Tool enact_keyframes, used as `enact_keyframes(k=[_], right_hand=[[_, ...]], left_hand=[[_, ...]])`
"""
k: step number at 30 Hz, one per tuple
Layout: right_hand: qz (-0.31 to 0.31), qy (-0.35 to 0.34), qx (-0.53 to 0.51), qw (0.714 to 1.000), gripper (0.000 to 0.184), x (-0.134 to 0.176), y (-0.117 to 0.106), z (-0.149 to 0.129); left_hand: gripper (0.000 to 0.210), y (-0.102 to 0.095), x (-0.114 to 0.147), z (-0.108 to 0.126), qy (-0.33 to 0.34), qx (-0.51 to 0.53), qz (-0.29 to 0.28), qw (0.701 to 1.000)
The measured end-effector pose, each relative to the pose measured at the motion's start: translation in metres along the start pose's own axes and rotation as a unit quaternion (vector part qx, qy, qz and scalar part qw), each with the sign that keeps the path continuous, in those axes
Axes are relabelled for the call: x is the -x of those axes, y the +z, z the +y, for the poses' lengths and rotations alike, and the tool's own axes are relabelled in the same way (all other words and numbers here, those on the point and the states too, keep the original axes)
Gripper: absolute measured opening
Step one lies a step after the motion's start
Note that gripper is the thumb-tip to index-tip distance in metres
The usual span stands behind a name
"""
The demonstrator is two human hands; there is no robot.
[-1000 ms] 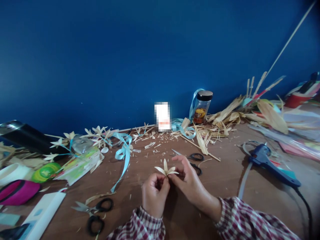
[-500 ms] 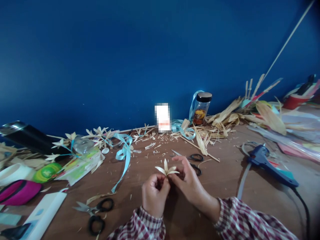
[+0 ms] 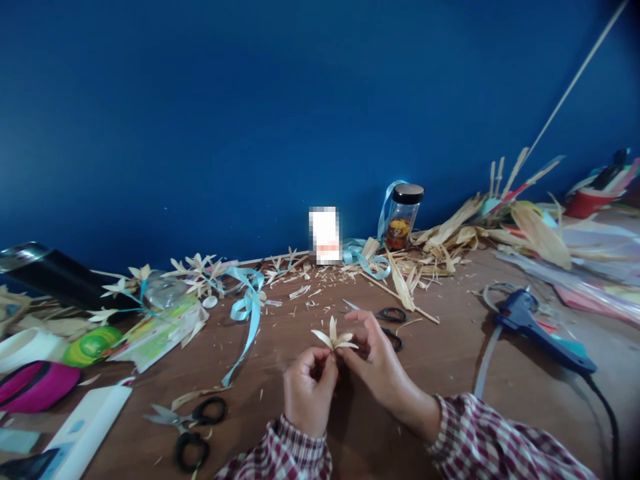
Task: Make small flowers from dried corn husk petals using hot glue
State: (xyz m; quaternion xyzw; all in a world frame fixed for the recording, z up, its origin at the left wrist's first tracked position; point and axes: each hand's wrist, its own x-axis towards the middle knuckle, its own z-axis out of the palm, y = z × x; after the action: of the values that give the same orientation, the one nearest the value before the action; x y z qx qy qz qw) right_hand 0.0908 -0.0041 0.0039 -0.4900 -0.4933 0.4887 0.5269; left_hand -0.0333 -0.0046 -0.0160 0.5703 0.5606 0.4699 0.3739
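Showing almost no change in the head view, the pale flower (image 3: 333,333) is pinched at its base by the left hand (image 3: 309,387), toward the near edge of the table (image 3: 440,360). Only a slight tilt has been added, so steadying rather than reshaping is suggested. The right hand (image 3: 380,373) is held loosely curled beside it; whether anything is gripped there cannot be told.

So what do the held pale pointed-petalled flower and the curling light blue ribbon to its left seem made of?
Pale pointed-petalled flower: probably matte dried husk, resembling the tan leafy husks. Curling light blue ribbon: perhaps satin, given its soft sheen.
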Motion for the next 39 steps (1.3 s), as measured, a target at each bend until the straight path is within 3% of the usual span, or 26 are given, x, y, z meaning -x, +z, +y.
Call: enact_keyframes(k=[10,16,26,30,35,39], right_hand=[[0.026,-0.049,0.075,0.996,0.041,0.004,0.003,0.006],[0.030,-0.029,0.012,0.999,0.044,0.002,0.002,0.004],[0.037,-0.022,0.009,0.999,0.045,0.005,0.005,0.007],[0.049,-0.039,0.045,0.997,0.042,0.003,0.007,0.008],[0.043,-0.018,-0.018,0.999,0.041,-0.001,0.002,0.006],[0.024,0.003,-0.071,0.997,0.041,-0.005,-0.002,0.006]], left_hand=[[0.015,0.004,0.000,0.007,0.018,-0.035,0.016,0.999],[0.019,0.002,0.004,0.010,-0.008,0.016,-0.008,1.000],[0.015,0.004,0.003,0.004,0.038,-0.049,0.019,0.998],[0.015,0.008,0.001,0.004,0.068,-0.083,0.067,0.992],[0.018,0.003,0.003,0.012,0.045,-0.029,0.012,0.998],[0.028,-0.002,0.003,0.011,-0.048,0.105,-0.051,0.992]])
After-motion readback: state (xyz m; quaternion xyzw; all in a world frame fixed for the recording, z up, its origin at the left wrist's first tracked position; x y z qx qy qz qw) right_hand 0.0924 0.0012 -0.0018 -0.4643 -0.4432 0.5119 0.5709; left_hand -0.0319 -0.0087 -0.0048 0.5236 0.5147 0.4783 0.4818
